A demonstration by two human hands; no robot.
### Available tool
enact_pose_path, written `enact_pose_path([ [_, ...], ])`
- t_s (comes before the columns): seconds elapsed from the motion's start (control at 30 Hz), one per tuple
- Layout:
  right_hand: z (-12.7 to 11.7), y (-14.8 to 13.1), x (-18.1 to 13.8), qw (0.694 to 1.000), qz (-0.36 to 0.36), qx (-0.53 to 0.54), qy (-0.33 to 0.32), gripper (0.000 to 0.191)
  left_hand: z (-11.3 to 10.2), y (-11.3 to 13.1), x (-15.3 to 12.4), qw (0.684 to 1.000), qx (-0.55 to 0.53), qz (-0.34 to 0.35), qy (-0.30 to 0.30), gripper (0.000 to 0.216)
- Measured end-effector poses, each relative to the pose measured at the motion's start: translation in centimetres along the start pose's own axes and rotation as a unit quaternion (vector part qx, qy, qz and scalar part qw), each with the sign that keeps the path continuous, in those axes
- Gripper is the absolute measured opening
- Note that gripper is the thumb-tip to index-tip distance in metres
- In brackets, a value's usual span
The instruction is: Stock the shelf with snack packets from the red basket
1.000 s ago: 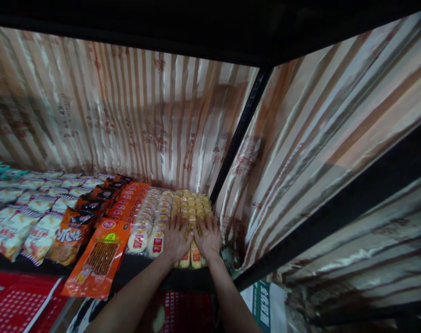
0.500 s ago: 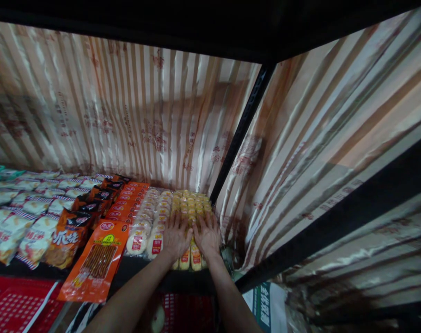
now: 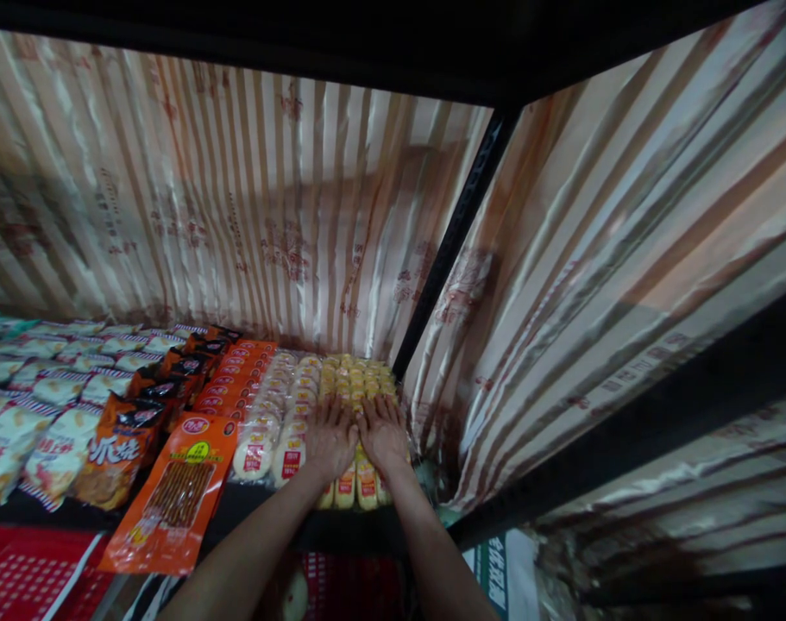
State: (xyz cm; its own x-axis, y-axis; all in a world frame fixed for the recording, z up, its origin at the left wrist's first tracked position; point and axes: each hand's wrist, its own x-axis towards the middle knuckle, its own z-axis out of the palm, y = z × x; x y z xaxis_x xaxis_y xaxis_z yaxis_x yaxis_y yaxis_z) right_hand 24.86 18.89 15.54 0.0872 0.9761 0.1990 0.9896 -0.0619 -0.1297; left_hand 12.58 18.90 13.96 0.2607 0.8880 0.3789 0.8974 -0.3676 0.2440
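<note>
1. Both hands have edged slightly left; they still lie flat.
2. Nearest, an orange snack packet point(image 3: 172, 500) overhangs the shelf edge point(image 3: 341, 528), left of the arms.
3. Left hand point(image 3: 328, 438) and right hand point(image 3: 383, 434), fingers spread, press the yellow corn packs point(image 3: 357, 388), right of the white bun packs point(image 3: 282, 405).
4. Farthest, a striped curtain point(image 3: 269, 207) backs the shelf.

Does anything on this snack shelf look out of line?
Yes: the front orange packet lies angled and sticks out past the shelf edge, unlike the neat rows behind it. Both hands lie flat on the yellow packs.
</note>
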Motion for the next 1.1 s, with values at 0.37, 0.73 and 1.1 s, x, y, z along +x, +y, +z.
enact_pose_path([
  [0.37,-0.1,-0.9,2.6,1.000,-0.008,0.000,-0.030,0.048,0.5,-0.7,3.7,0.997,0.020,-0.017,-0.079,0.048],
  [0.73,0.7,-0.7,3.1,1.000,-0.011,-0.002,-0.028,0.047,0.8,-0.8,4.2,0.992,0.013,-0.029,-0.118,0.051],
  [1.1,1.1,-1.0,4.5,0.999,-0.023,-0.009,-0.037,0.046,1.6,-2.0,5.7,0.991,0.009,-0.035,-0.128,0.050],
])
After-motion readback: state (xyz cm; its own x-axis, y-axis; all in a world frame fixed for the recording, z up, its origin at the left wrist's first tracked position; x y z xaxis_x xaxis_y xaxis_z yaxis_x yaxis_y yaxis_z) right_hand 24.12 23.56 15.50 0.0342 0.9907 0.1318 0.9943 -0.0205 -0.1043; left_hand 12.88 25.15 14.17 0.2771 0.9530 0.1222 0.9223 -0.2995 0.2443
